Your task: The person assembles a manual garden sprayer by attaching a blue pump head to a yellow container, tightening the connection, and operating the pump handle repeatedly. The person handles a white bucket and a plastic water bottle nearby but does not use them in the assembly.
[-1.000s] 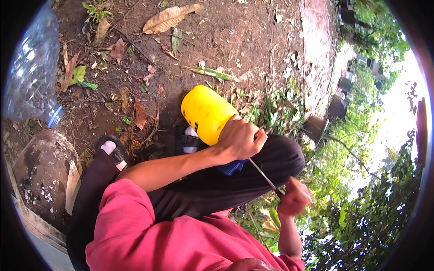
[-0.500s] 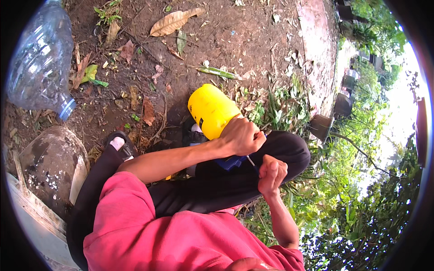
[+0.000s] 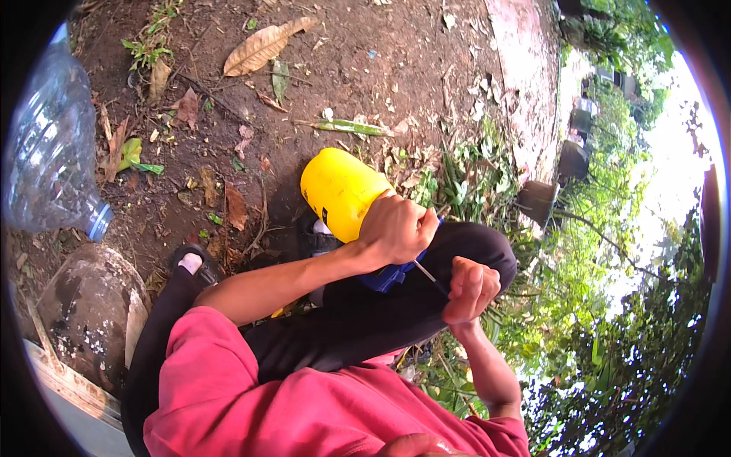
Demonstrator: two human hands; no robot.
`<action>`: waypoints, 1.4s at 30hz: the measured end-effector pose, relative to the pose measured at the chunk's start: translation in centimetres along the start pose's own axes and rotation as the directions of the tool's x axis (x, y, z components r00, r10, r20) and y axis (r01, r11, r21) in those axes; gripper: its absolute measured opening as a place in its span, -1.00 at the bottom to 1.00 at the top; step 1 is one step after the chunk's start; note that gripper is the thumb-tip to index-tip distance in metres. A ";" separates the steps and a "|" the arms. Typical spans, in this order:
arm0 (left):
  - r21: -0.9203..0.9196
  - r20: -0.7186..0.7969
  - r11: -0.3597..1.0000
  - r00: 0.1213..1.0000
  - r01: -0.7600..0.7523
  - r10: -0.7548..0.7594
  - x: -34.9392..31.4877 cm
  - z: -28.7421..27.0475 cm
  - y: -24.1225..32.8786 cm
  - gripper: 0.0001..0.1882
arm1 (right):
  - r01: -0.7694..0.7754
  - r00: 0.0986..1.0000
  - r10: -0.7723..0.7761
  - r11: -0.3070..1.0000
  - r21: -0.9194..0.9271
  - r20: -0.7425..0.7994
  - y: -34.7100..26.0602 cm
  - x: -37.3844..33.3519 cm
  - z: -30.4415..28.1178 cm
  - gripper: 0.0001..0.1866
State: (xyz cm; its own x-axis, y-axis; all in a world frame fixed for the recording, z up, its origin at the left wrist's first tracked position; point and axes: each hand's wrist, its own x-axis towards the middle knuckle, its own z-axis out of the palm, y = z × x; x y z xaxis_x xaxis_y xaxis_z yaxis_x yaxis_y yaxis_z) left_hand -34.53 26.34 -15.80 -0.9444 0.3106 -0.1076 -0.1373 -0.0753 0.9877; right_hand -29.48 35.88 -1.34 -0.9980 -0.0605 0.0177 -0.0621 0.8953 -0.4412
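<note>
Yellow bottle [image 3: 339, 189] gripped by left hand [image 3: 396, 227]; leaf-strewn dirt ground [image 3: 365, 76]

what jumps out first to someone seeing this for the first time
The bright yellow container in the middle stands out most, lying on its side over the person's dark trousers with the left hand clamped on its blue end. Just right of it, the right hand is closed around a thin rod that runs to that blue end. At the far left, a big clear plastic bottle lies on the bare dirt.
</note>
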 end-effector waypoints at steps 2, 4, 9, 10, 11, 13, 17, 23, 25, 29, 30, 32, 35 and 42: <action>0.009 -0.054 0.999 0.998 0.033 -0.032 0.7 -0.4 0.0 -0.50 | -0.012 1.000 0.009 0.994 0.110 0.020 -0.2 1.7 1.0 -0.37; -0.052 -0.065 0.997 0.996 0.062 -0.065 1.3 -0.7 -0.1 -0.48 | -0.055 0.998 0.055 0.996 0.065 0.008 -0.6 2.8 1.2 -0.33; -0.032 -0.010 0.998 0.998 0.061 -0.061 0.9 -0.8 -0.4 -0.46 | -0.135 0.990 0.132 0.989 0.062 0.055 -1.3 2.7 1.6 -0.23; -0.044 0.012 0.998 0.999 0.046 -0.046 0.6 -0.7 -0.5 -0.46 | -0.214 0.975 0.207 0.974 0.078 0.084 -1.3 2.4 1.4 -0.24; -0.049 0.015 0.999 1.000 0.014 -0.014 0.5 -0.6 -0.7 -0.46 | -0.291 0.954 0.280 0.952 0.099 0.110 -1.3 2.0 1.0 -0.25; 0.041 0.024 0.996 0.997 -0.078 0.077 -0.2 -0.3 -0.8 -0.44 | -0.329 0.934 0.321 0.944 0.029 0.155 -1.7 0.2 -1.2 -0.33; 0.007 0.010 0.998 0.998 -0.060 0.060 -0.6 0.2 -1.1 -0.43 | -0.354 0.931 0.365 0.882 0.311 0.026 -2.9 -3.9 -9.7 -0.24; 0.058 0.024 0.996 0.997 -0.070 0.068 -0.6 0.8 -0.9 -0.42 | -0.102 0.988 0.086 0.988 -0.118 -0.131 -0.6 -4.0 -5.9 -0.32; 0.055 0.042 0.997 0.998 -0.053 0.051 -0.7 1.2 -0.7 -0.41 | -0.045 0.996 0.058 0.978 -0.202 0.062 0.5 -2.7 -1.4 -0.38; 0.067 -0.016 0.995 0.997 -0.076 0.078 -1.2 1.2 -0.7 -0.42 | -0.009 1.000 0.013 0.988 0.156 -0.022 1.3 -1.3 3.4 -0.36; 0.053 0.006 0.995 0.997 -0.081 0.080 -1.4 1.3 -0.8 -0.42 | 0.029 0.999 -0.024 0.989 0.147 -0.038 1.4 -1.4 3.7 -0.35; 0.057 0.018 0.993 0.994 -0.105 0.104 -1.5 1.4 -1.1 -0.42 | 0.020 0.998 -0.011 0.986 0.168 -0.054 1.3 -1.9 3.5 -0.34; 0.096 0.017 0.982 0.986 -0.166 0.165 -1.7 1.5 -1.5 -0.43 | -0.026 0.997 0.038 0.982 0.187 -0.061 1.4 -2.7 3.6 -0.33; 0.067 0.062 0.965 0.967 -0.253 0.249 -2.6 0.9 -1.8 -0.36 | -0.537 0.840 0.541 0.839 0.085 -0.040 -1.0 -5.7 -2.0 -0.33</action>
State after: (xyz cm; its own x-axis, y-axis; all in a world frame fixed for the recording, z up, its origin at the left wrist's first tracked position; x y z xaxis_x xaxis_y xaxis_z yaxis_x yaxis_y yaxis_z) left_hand -31.59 26.56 -17.16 -0.9283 0.3406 0.1490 0.1263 -0.0880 0.9881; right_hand -23.76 36.20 0.80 -0.8723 0.4512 -0.1884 0.4846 0.7464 -0.4561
